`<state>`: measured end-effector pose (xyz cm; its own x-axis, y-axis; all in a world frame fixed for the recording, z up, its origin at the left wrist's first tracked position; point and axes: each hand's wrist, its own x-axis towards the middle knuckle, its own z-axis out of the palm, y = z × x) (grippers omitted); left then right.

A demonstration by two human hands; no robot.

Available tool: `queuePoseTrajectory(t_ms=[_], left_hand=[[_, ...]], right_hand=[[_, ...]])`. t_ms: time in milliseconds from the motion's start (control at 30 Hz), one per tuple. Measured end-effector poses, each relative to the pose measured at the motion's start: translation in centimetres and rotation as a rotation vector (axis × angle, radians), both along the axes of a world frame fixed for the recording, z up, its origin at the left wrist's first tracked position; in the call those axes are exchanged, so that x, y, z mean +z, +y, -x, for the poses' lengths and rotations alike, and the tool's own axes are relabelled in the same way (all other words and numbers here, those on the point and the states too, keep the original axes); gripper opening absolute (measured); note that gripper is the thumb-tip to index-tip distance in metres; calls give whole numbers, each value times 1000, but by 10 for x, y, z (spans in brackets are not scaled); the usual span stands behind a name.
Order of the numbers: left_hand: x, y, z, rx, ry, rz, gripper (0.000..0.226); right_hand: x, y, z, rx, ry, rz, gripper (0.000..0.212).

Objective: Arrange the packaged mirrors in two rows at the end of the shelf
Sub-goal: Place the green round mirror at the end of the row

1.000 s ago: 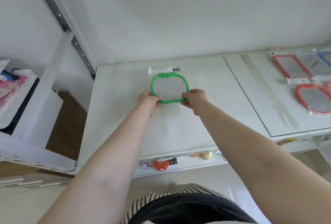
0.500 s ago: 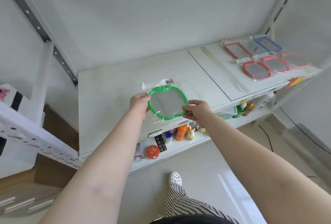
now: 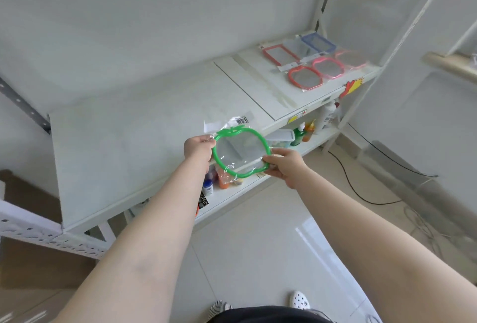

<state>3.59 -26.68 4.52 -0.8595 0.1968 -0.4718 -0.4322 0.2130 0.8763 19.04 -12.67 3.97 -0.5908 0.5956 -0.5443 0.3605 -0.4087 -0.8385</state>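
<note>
While lifted clear of the white shelf point(image 3: 134, 142), out past its front edge, held level between both hands: green apple-shaped mirror point(image 3: 241, 153) in its clear crinkled wrapper, barcode flap at the top. Left hand point(image 3: 197, 149) gripping the left rim, fingers curled round the green frame; right hand point(image 3: 282, 164) pinching the lower right rim, thumb on top, fingers tucked beneath. Carrying step, by the look of it — picked up, not yet placed. Far down at the right end of the shelf, two rows already forming: at the back a red rectangular mirror point(image 3: 277, 55), a clear-framed one point(image 3: 296, 48) and a blue rectangular mirror point(image 3: 318, 43); in front a red apple-shaped mirror point(image 3: 304, 77), a pink apple-shaped mirror point(image 3: 327, 67) just beside it, and a third pink shape point(image 3: 352, 58) beyond, too blurred to name. Well apart from that group, the green one. Next move, as a guess: swing right along the shelf front, set down flat in the front row just beside the red apple shape, flap pointing back like its neighbours. Worth watching the slippery wrapper in that pinch, and overlap with the red frame on landing. Below, bottles and jars point(image 3: 303, 133) on the lower shelf.
</note>
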Motion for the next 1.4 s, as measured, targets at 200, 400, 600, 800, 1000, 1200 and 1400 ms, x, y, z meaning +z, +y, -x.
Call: queuePoseTrajectory(t_ms=[200,400,600,800,1000,1200,1400], left_hand=[[-8,75,-60,-8,17,58,20],[-12,152,-127,-20,-8,60,22],[-7,198,-160,-32,54,75,29],[6,231,-164,-52,91,98,27],[2,264,-146,-87,90,111,29],[0,303,-106,-103,70,91,32],[3,325,-61,-91,94,71,30]], right_hand=[[-13,67,-62,-46,-39,-14,28],[-6,145,-128,-63,-47,-23,9],[-2,193,-162,-78,-45,-27,9],[1,220,-169,-107,-12,7,12],[-4,246,-156,-142,-30,-6,27],[-1,283,-118,-158,-69,-49,31],[-4,308,-71,-142,-90,-77,32]])
